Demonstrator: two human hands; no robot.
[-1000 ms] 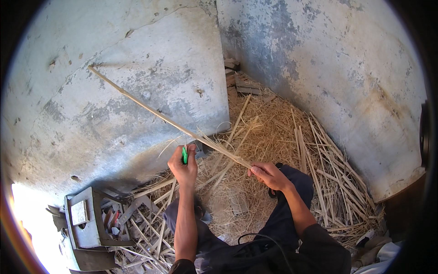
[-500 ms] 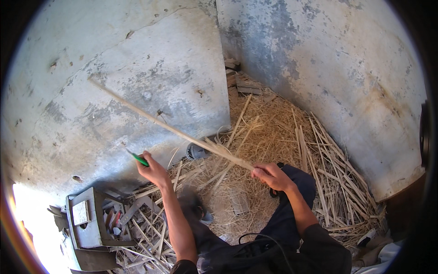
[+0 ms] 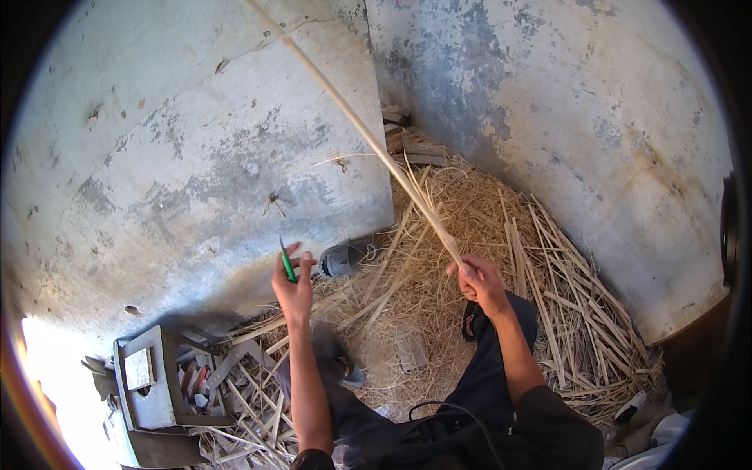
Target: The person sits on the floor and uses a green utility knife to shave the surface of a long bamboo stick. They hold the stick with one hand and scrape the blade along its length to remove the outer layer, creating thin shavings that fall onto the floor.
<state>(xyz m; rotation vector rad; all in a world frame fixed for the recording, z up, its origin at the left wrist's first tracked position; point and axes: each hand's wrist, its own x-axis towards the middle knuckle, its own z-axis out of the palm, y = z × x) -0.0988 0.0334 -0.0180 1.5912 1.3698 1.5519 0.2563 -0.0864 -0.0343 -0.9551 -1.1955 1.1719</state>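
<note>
My left hand (image 3: 293, 294), near the middle, grips a green-handled knife (image 3: 287, 263), its slim blade tilted upward and apart from the wood. Closed round the near end of a long pale strip of split wood, perhaps bamboo (image 3: 368, 133), is my right hand (image 3: 482, 286). The strip slants up and to the left, and its far end runs to the top of the view. Thin curled slivers (image 3: 419, 176) hang off it partway along. Below both hands lies a heap of fine shavings (image 3: 470, 200).
A grey cylindrical container (image 3: 337, 261) lies by the wall behind my left hand. Many split strips (image 3: 568, 290) are stacked along the right wall. At the lower left stands a worn wooden box (image 3: 149, 392) with scraps beside it. Weathered walls (image 3: 157, 141) meet behind the heap.
The strip has swung upward, its far end rising toward the top. My right hand has moved slightly right and up; my left hand with the knife has shifted right.
</note>
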